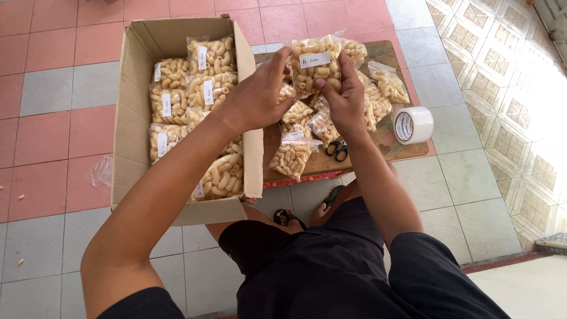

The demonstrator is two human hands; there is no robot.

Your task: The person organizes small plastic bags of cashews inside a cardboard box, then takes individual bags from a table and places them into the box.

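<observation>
We are holding one labelled bag of macaroni-shaped snacks (315, 66) up over the low wooden table (407, 152), our left hand (258, 94) gripping its left edge and our right hand (344, 97) pinching its lower corner. The cardboard box (131, 112) beside us is already filling with packed bags (190, 88). Several loose bags (293, 155) are waiting on the table, near the scissors (338, 149) and tape roll (413, 124).
</observation>
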